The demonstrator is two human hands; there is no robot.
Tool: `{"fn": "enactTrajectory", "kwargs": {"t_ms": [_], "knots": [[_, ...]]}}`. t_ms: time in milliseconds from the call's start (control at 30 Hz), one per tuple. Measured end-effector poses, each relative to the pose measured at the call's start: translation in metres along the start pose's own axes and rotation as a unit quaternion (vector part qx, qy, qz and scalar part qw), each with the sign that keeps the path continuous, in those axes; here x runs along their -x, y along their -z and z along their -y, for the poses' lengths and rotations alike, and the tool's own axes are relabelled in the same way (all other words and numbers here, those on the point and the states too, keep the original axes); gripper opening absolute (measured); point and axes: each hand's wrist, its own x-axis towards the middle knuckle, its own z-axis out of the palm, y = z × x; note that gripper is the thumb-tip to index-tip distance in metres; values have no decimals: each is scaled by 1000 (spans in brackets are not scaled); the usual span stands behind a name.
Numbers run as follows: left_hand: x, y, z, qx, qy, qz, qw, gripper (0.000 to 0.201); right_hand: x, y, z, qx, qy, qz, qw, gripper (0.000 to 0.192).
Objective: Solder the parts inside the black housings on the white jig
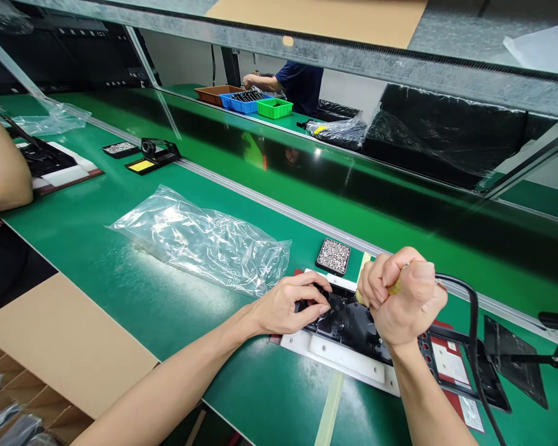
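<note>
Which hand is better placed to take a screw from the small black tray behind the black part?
Probably the left hand. It rests open on the black part, near the small black tray. The right hand is a closed fist around a cabled tool, so it is occupied.

Both forearms are showing bare up to the picture's edge, with no sleeve in sight. The left hand [291, 305] and right hand [402, 301] are wearing nothing.

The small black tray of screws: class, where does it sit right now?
In the head view, the small black tray of screws sits on the green bench, just beyond the left hand, right of the clear plastic bag.
</note>
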Motion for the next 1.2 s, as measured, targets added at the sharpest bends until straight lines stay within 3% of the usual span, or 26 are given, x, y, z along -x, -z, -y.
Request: {"fn": "enactTrajectory", "kwargs": {"t_ms": [833,1200], "knots": [[0,1,0,1,-1,1,1000,13,0,-1,3,13,-5,-3,1000,50],[1,-1,2,2,3,-2,1000,14,3,6,5,-13,-39,38,998,45]]}}
